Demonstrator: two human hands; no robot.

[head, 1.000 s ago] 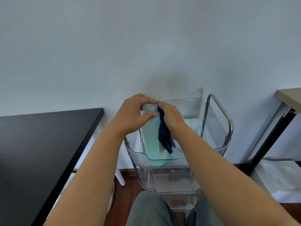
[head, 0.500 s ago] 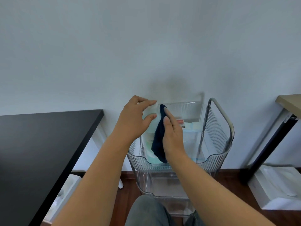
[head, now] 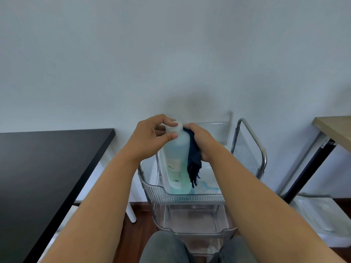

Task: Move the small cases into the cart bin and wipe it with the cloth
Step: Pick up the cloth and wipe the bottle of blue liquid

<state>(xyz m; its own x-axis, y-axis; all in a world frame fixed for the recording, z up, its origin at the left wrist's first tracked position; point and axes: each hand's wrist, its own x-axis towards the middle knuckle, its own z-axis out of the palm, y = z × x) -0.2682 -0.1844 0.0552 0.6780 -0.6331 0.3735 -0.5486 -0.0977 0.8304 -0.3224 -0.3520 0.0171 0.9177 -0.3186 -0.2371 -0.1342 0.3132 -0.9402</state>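
Head view: we've got our left hand (head: 152,136) pinched on the cap of a translucent pale-green plastic bottle (head: 177,158) standing at the clear ribbed cart bin's (head: 190,198) front-left corner, right hand (head: 203,142) clamped on the dark blue cloth (head: 193,162) against it; wiping apparently underway, small cases not visible.

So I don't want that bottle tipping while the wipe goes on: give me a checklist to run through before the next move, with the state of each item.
1. Left hand steadying the bottle at its cap: ok.
2. Right hand gripping the dark blue cloth: ok.
3. Cloth pressed against the bottle's side: ok.
4. Bottle standing inside the cart's top bin: ok, roughly upright.
5. Cap closed tight: cannot tell, fingers cover it.
6. Small cases in the bin: cannot tell, none clearly visible.
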